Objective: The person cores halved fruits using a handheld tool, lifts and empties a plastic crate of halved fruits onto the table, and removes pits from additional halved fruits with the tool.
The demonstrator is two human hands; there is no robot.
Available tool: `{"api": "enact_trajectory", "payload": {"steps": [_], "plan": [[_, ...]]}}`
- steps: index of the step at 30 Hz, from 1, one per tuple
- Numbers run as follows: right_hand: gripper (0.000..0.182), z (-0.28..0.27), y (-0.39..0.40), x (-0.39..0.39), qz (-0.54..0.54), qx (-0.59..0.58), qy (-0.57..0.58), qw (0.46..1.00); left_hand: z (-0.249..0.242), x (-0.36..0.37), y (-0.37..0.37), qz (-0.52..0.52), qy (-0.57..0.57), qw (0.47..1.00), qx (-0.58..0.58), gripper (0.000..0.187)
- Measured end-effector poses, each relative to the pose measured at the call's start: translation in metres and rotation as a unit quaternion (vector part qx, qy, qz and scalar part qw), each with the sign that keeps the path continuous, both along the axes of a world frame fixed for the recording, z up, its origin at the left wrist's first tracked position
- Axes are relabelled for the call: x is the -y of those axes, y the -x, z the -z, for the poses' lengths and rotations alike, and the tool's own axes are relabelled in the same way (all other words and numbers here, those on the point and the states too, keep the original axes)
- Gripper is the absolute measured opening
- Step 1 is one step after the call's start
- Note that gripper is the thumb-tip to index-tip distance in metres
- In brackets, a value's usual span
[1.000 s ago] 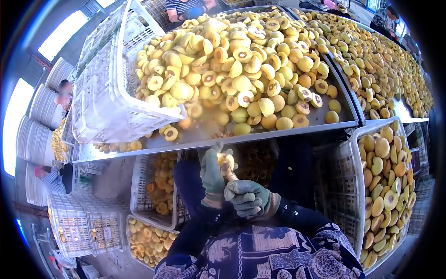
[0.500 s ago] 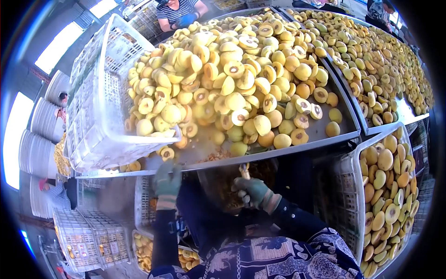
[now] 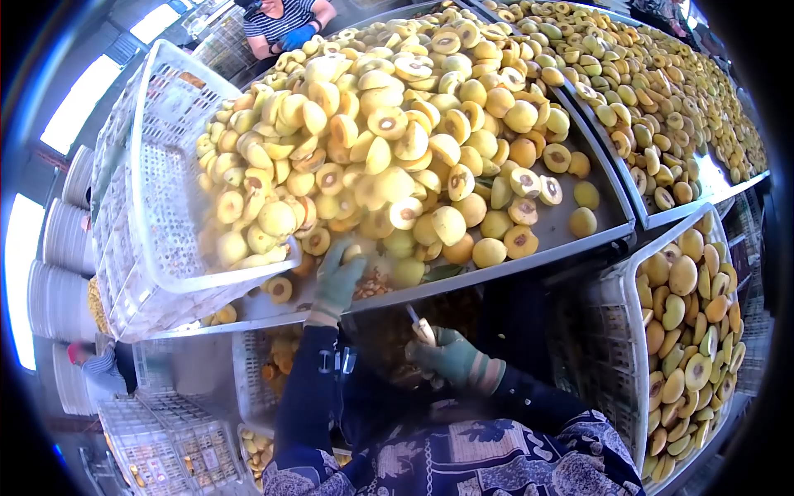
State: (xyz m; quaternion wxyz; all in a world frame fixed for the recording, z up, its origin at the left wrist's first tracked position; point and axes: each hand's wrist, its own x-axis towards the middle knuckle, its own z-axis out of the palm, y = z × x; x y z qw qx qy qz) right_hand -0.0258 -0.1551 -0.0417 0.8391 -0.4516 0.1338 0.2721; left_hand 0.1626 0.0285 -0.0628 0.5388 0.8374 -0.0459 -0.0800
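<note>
My left hand (image 3: 337, 283), in a grey-green glove, is at the near edge of the fruit heap. Its thumb and fingers close around a small yellow peach half (image 3: 353, 251). My right hand (image 3: 451, 358), gloved too, is lower, in front of the table's edge. It grips a small knife (image 3: 423, 331) with a pale handle, the thin metal blade pointing up and left. Halved yellow peaches (image 3: 385, 124), many with brown stones or hollows showing, are heaped on the metal table (image 3: 571, 248). Small brown scraps (image 3: 374, 284) lie beside my left hand.
A white plastic crate (image 3: 157, 198) lies tipped on the table's left side. Another crate (image 3: 633, 331), full of peach halves, stands at my right. A second table (image 3: 662, 217) holds more fruit. Across the heap sits a person in a striped shirt (image 3: 281, 21).
My left hand has moved up from below the table's edge to the fruit and closed on a peach half. My right hand stays low with the knife. The view has shifted slightly.
</note>
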Motion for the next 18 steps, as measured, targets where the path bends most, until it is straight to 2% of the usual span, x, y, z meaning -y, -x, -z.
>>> {"api": "enact_trajectory", "payload": {"steps": [1, 4, 5, 7, 8, 10, 13, 14, 16, 18], "plan": [[0.019, -0.01, -0.005, -0.001, -0.01, 0.016, 0.022, 1.0, -0.01, -0.009, 0.017, -0.056, 0.186, 0.974, -0.115, 0.039], [0.015, -0.029, -0.018, -0.007, -0.035, 0.044, 0.077, 0.995, -0.032, -0.017, 0.06, 0.093, 0.455, 0.871, -0.163, 0.048], [0.016, -0.032, -0.02, -0.012, -0.036, 0.049, 0.081, 0.995, -0.05, -0.005, 0.078, 0.095, 0.473, 0.856, -0.185, 0.046], [0.017, -0.039, -0.019, -0.019, -0.033, 0.058, 0.094, 0.993, -0.061, 0.008, 0.103, 0.061, 0.331, 0.934, -0.117, 0.048], [0.02, -0.035, -0.018, -0.019, -0.052, 0.074, 0.104, 0.99, -0.064, 0.019, 0.113, 0.023, 0.372, 0.921, -0.114, 0.049], [0.023, -0.031, -0.007, -0.021, -0.019, 0.148, 0.158, 0.976, -0.068, 0.037, 0.131, -0.051, 0.452, 0.884, -0.11, 0.052], [0.026, -0.037, 0.008, -0.019, -0.002, 0.2, 0.185, 0.962, -0.066, 0.035, 0.145, -0.018, 0.479, 0.866, -0.144, 0.052], [0.026, -0.039, 0.013, -0.018, 0.0, 0.207, 0.184, 0.961, -0.063, 0.036, 0.147, -0.035, 0.469, 0.872, -0.133, 0.053], [0.023, -0.039, 0.021, -0.024, 0.083, 0.335, 0.179, 0.921, -0.056, 0.043, 0.152, -0.066, 0.449, 0.884, -0.111, 0.054], [0.022, -0.037, 0.026, -0.026, 0.082, 0.337, 0.191, 0.918, -0.066, 0.048, 0.161, -0.074, 0.413, 0.903, -0.093, 0.055]]}}
